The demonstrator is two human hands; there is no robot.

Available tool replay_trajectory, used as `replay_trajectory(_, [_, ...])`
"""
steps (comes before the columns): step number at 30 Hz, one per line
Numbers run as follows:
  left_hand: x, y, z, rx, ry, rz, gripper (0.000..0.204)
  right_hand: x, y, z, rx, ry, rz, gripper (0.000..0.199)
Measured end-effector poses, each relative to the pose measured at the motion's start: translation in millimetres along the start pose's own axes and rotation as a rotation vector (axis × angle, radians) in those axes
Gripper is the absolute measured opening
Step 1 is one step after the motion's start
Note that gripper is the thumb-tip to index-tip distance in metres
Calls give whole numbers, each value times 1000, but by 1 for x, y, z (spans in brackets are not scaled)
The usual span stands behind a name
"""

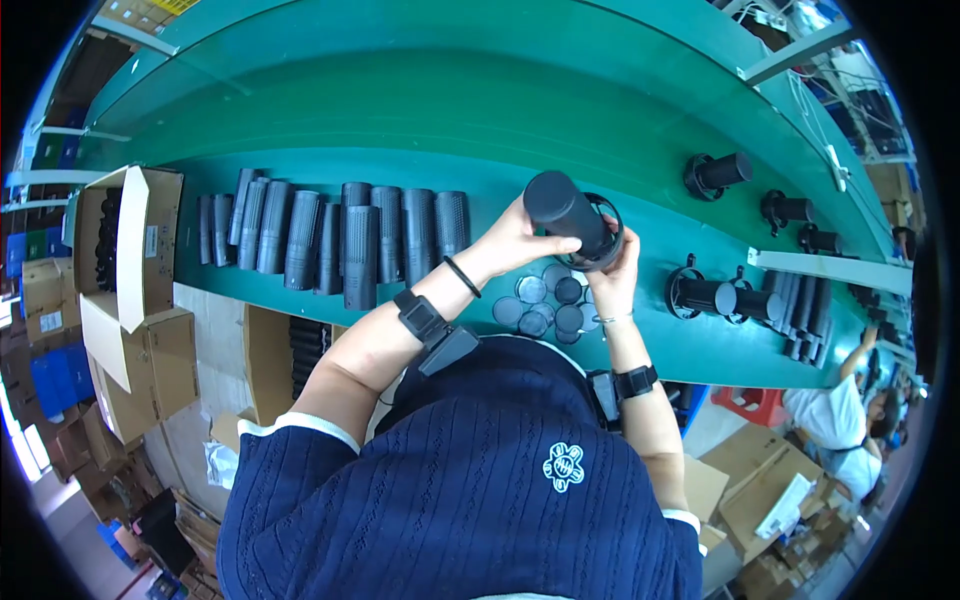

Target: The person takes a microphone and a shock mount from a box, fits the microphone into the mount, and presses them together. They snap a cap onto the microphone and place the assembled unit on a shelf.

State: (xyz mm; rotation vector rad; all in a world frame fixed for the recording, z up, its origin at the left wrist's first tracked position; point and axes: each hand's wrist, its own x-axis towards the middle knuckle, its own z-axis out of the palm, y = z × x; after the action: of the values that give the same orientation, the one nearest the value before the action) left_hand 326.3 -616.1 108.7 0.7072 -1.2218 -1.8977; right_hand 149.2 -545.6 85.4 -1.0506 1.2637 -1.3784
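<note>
My left hand (pixel 517 240) grips a dark ribbed cylinder (pixel 562 208) near its closed end and holds it tilted above the green bench (pixel 420 120). My right hand (pixel 613 272) holds a black ring-shaped bracket (pixel 607 240) that sits around the cylinder's other end. Just below the hands lie several flat round dark discs (pixel 545 300) on the bench edge. To the left, a row of several similar ribbed cylinders (pixel 345 238) lies side by side.
Cylinders with ring brackets fitted (pixel 716 173) (pixel 705 296) lie on the bench to the right, near more loose tubes (pixel 800 305). Open cardboard boxes (pixel 125 250) stand at the left and below the bench. Another person (pixel 840 420) works at the lower right.
</note>
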Motion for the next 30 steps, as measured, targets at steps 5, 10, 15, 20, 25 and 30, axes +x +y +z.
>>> replay_trajectory(5, [1, 19, -5, 62, -203, 106, 68, 2, -1, -10, -150, 43, -71, 67])
replay_trajectory(10, [24, 17, -8, 296, -148, 180, 66, 0, -19, -25, -192, 138, -90, 60])
replay_trajectory(15, [102, -5, -22, 484, 339, 160, 71, -6, -73, -100, -1116, 403, -430, 19])
replay_trajectory(20, [162, -44, -53, 786, 512, 221, 69, -22, -95, -182, -1261, 573, -153, 41])
replay_trajectory(25, [150, -46, -42, 984, 572, 225, 85, -26, -76, -203, -1107, 443, 74, 57])
replay_trajectory(30, [96, -39, -19, 623, 250, 46, 49, -10, -115, -174, -616, 150, 197, 54])
